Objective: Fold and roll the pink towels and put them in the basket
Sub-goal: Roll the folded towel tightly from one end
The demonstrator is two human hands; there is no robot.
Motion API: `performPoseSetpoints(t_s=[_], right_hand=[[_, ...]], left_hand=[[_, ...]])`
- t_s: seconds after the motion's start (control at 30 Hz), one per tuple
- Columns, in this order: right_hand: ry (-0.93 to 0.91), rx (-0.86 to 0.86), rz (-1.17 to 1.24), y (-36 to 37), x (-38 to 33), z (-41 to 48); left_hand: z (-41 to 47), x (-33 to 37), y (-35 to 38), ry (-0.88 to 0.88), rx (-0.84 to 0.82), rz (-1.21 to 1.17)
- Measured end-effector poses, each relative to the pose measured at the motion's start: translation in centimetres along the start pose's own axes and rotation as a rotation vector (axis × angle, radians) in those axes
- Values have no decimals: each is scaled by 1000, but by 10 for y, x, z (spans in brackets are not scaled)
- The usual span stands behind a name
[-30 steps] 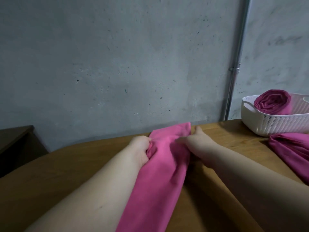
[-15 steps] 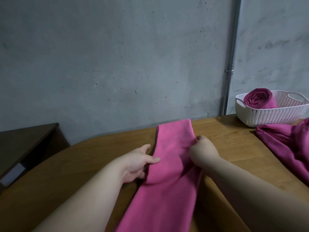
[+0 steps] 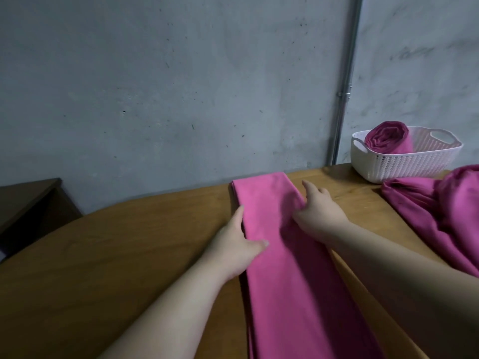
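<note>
The folded pink towel [image 3: 282, 268] lies as a long strip on the table [image 3: 129, 242]. Its long axis runs from the person toward the wall, and its far short end sits just beyond both grips. The left grip [image 3: 233, 247], released, presses flat along the left edge. The right grip [image 3: 318, 211], also unclenched, rests on the right edge, farther out and nearer the basket [image 3: 404, 164].
</note>
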State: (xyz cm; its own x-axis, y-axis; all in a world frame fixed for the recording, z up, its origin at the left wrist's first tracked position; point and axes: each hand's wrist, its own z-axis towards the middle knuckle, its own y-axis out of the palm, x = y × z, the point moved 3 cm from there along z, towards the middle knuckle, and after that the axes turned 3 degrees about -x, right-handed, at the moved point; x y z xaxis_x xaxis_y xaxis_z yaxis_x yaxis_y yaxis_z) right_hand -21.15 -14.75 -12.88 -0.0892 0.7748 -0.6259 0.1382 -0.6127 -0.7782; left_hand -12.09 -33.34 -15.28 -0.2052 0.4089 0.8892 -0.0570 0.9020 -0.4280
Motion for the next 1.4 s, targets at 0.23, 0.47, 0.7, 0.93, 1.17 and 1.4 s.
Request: performPoseSetpoints(t_s=[0.23,0.47,0.7,0.93,1.17,1.4], right_hand=[[-17,-78,-70,-7,20,-132],[-252,-89,-172,-4,39,-236],[-425,4,-87,-7,64,-289],[-453,33,-173,-7,81,-303],[-577,-55,-239,2,82,-303],[-575,-117,-283,3,85,-311]], left_hand=[[-71,5,14,-41,107,-117],[-169,-6,39,-50,47,-37],[-223,-6,43,-13,127,-43],[-258,-14,56,170,264,361],[-268,-16,69,355,-84,865],[-288,-29,68,339,-187,1113]])
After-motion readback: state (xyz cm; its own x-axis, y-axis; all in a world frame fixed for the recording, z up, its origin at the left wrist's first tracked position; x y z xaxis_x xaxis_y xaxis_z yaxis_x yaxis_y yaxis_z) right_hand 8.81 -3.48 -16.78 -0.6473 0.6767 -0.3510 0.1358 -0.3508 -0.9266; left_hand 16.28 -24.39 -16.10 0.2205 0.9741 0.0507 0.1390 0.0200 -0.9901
